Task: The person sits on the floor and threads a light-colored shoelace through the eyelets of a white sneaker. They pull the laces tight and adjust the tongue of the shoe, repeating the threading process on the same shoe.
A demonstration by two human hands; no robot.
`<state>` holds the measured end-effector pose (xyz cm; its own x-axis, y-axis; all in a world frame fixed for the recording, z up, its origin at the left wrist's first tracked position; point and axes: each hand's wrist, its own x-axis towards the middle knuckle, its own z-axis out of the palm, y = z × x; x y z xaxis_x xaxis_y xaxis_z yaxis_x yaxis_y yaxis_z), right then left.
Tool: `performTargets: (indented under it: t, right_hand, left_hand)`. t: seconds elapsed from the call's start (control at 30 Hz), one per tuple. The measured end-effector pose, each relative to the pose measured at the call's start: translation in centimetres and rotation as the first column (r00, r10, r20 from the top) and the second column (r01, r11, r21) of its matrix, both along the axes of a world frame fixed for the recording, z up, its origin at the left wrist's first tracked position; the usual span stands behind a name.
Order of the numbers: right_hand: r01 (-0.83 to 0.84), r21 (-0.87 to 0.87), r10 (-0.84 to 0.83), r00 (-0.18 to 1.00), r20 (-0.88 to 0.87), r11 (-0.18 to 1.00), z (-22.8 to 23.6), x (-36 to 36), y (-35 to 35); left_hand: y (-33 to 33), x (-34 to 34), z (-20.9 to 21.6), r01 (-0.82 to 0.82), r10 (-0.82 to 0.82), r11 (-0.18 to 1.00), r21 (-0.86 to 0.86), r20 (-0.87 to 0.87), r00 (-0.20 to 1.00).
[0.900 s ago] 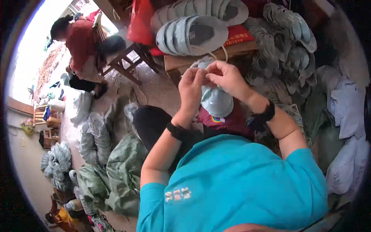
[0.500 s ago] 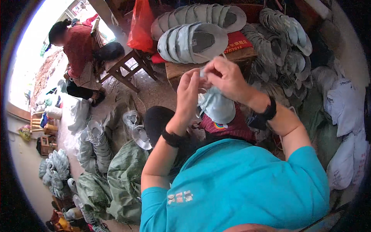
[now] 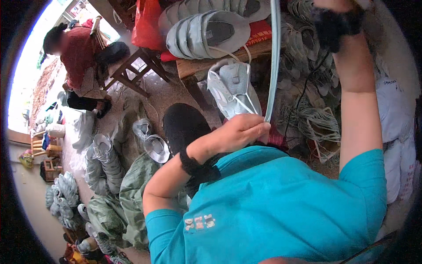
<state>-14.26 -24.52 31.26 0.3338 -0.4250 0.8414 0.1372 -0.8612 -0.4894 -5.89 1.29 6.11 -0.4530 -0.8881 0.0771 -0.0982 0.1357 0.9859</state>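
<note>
A pale grey-white shoe upper (image 3: 235,86) with a mesh tongue and partly threaded laces sits in front of me, beside the wooden stand. My left hand (image 3: 246,132) is closed just below it. From its thumb and fingers a pale flat shoelace (image 3: 275,53) runs up past the top edge of the view. My right arm is stretched up and away at the far right. Only a little of my right hand (image 3: 336,3) shows beyond its black wristband; its fingers are cut off by the edge.
Stacked shoe uppers (image 3: 206,37) lie on the wooden stand (image 3: 187,68). A bundle of pale laces (image 3: 318,127) hangs on the right. More shoe uppers (image 3: 105,158) and green sacks (image 3: 138,189) lie to the left. Another person (image 3: 79,55) sits near a wooden stool (image 3: 136,70).
My hands have parted: the right has swung up to the far right, the left has dropped toward my body. A long lace is now stretched upward, and the shoe upper shows its laced front.
</note>
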Motion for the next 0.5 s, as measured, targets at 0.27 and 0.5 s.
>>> performTargets:
  t: [0.27,0.5]
  right_hand:
    - [-0.282,0.255,0.366,0.484,-0.795,0.925,-22.6,-3.3,5.4]
    - [-0.107,0.066,0.122,0.699,-0.705,0.992,-30.8,-4.5,10.9]
  left_hand:
    - [-2.5,6.1,-0.1,-0.643,0.625,0.765,0.041,-0.291,0.725]
    - [-2.3,6.6,-7.8,-0.71,0.799,0.599,-0.369,0.224,0.558]
